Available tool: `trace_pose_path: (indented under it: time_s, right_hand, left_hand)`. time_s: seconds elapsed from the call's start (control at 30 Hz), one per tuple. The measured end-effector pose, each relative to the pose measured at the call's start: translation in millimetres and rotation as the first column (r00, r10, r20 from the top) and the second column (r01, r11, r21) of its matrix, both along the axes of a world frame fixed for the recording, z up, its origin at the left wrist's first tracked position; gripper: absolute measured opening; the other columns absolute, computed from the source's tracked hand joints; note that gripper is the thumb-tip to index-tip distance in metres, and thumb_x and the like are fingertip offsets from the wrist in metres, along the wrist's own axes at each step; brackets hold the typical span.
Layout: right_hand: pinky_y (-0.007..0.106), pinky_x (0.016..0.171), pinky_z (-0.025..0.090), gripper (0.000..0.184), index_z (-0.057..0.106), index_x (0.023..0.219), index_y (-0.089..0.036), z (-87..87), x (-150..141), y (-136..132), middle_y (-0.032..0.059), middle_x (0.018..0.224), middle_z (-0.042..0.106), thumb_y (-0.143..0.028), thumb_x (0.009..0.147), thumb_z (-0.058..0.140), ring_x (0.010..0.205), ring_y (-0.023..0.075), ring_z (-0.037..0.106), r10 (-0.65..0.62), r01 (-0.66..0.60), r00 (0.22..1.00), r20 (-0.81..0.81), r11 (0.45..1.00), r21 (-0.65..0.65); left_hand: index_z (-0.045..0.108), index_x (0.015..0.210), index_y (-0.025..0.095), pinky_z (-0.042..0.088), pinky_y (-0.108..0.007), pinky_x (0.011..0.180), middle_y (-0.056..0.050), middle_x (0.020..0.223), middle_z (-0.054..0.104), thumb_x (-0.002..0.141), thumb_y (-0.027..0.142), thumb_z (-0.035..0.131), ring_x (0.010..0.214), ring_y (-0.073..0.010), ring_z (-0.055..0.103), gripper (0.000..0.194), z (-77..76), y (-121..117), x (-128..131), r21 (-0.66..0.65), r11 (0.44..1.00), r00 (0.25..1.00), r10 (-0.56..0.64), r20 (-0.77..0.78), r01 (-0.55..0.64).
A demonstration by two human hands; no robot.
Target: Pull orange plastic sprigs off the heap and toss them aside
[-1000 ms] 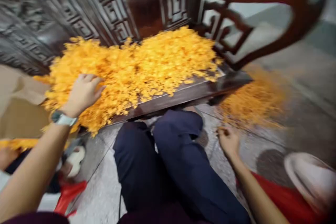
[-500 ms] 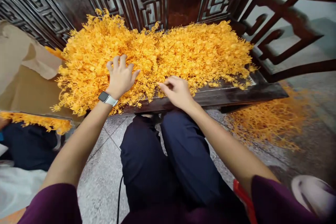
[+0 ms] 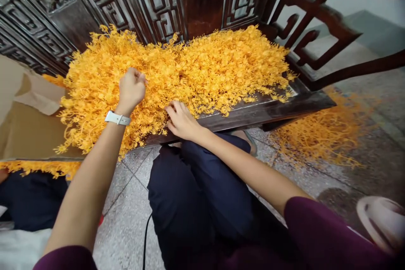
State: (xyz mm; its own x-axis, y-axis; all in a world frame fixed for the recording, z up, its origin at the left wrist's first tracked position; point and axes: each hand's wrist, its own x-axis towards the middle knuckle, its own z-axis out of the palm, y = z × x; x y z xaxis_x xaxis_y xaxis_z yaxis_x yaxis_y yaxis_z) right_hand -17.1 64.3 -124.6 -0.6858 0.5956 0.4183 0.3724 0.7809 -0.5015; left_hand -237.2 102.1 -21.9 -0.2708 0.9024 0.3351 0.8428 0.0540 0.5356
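Observation:
A wide heap of yellow-orange branched pieces (image 3: 221, 67), which look like moulded plastic flowers on thin stems, covers the seat of a dark carved wooden bench (image 3: 240, 114). My left hand (image 3: 131, 87), with a pale watch strap at the wrist, is closed over the left part of the heap. Its fingertips are pinched together, and whatever lies between them is too small to make out. At the heap's front edge is my right hand (image 3: 182, 121), its fingers bent and the thumb apart from them, touching or close to the front pieces.
A cardboard box (image 3: 34, 135) stands at the left, with more orange pieces (image 3: 41, 168) below its edge. Thin orange stems (image 3: 319, 139) lie piled on the tiled floor at the right. Someone's dark-clothed leg (image 3: 28, 198) shows at lower left. A pale rounded object (image 3: 379, 221) sits lower right.
My right hand has come from beside the bench, over the floor, to the heap's front edge. My left hand, spread half a second ago, is now closed. The view has shifted.

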Motion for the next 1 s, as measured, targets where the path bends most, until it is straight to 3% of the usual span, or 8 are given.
trace_pose_path:
  time_s: [0.1,0.17,0.33,0.43,0.57,0.7,0.83,1.0]
  right_hand:
    - [0.055,0.109,0.043,0.063,0.036,0.156,-0.005,-0.3,0.2,5.9,0.0257,0.147,0.048,-0.024,0.098,0.051,0.126,0.0372,0.046,-0.085,0.081,0.993,-0.083,0.995,-0.05]
    - [0.054,0.107,0.045,0.072,0.026,0.163,-0.005,3.3,0.1,11.4,0.0251,0.141,0.054,-0.027,0.099,0.051,0.121,0.0364,0.05,-0.122,0.117,0.989,-0.081,0.991,-0.063]
    - [0.051,0.104,0.048,0.068,0.02,0.169,-0.017,23.9,-12.8,41.8,0.0178,0.123,0.066,-0.034,0.106,0.04,0.111,0.0327,0.059,-0.116,0.104,0.983,-0.14,0.991,-0.088]
    - [0.053,0.105,0.049,0.075,0.014,0.168,-0.009,32.0,-36.8,66.7,0.0222,0.133,0.065,-0.039,0.105,0.042,0.117,0.0354,0.061,-0.153,0.105,0.967,-0.204,0.968,-0.226]
    - [0.054,0.105,0.05,0.081,0.023,0.161,-0.004,30.1,-74.6,91.5,0.0255,0.135,0.065,-0.05,0.102,0.053,0.122,0.039,0.062,-0.207,0.135,0.963,-0.17,0.923,-0.36]
    - [0.043,0.088,0.057,0.06,0.03,0.151,-0.012,26.5,-94.0,107.0,0.0152,0.113,0.073,-0.048,0.106,0.045,0.1,0.0295,0.07,-0.18,0.121,0.979,-0.099,0.895,-0.43]
    - [0.04,0.082,0.056,0.052,0.034,0.143,-0.012,24.9,-93.4,117.8,0.0161,0.112,0.073,-0.047,0.105,0.045,0.093,0.0285,0.07,-0.166,0.129,0.984,-0.06,0.911,-0.392]
    - [0.049,0.095,0.052,0.062,0.036,0.15,-0.015,16.0,-85.6,121.5,0.0203,0.123,0.072,-0.041,0.099,0.062,0.11,0.0374,0.067,-0.064,0.066,0.998,0.017,0.972,-0.227]
  left_hand:
    - [0.052,0.091,0.024,0.049,-0.04,0.078,-0.008,0.082,0.067,0.097,0.038,0.056,0.081,-0.024,0.063,0.016,10.1,-0.5,1.1,0.104,0.992,0.988,0.059,0.146,-0.075]
    - [0.051,0.09,0.024,0.048,-0.037,0.074,-0.007,0.082,0.066,0.097,0.034,0.055,0.077,-0.022,0.062,0.013,14.5,-4.8,5.6,0.167,0.982,0.986,0.066,0.154,-0.092]
    - [0.053,0.086,0.024,0.042,-0.036,0.069,-0.004,0.076,0.062,0.096,0.031,0.057,0.07,-0.0213,0.057,0.012,9.9,-25.6,19.1,0.116,0.993,0.996,0.033,-0.082,-0.023]
    - [0.054,0.088,0.024,0.039,-0.036,0.068,-0.003,0.074,0.058,0.099,0.032,0.054,0.069,-0.0213,0.054,0.013,3.0,-38.7,28.9,0.056,0.997,0.988,-0.039,-0.148,0.048]
    - [0.051,0.087,0.024,0.033,-0.036,0.064,-0.001,0.07,0.053,0.102,0.033,0.049,0.064,-0.0196,0.05,0.018,-0.9,-53.7,40.3,0.027,0.995,0.974,-0.086,-0.208,0.094]
    - [0.051,0.087,0.023,0.029,-0.034,0.061,0.001,0.065,0.048,0.104,0.033,0.046,0.058,-0.017,0.045,0.021,-1.6,-70.1,45.0,0.008,1.0,0.961,-0.016,-0.276,0.019]
    - [0.057,0.097,0.02,0.026,-0.033,0.058,0.002,0.06,0.048,0.106,0.036,0.044,0.052,-0.0167,0.043,0.023,2.0,-91.4,46.6,-0.067,0.992,0.923,0.075,-0.378,-0.108]
    - [0.061,0.108,0.018,0.023,-0.033,0.06,-0.005,0.07,0.06,0.108,0.04,0.039,0.057,-0.0205,0.051,0.032,23.7,-114.1,50.5,-0.094,0.962,0.746,0.135,-0.652,-0.256]
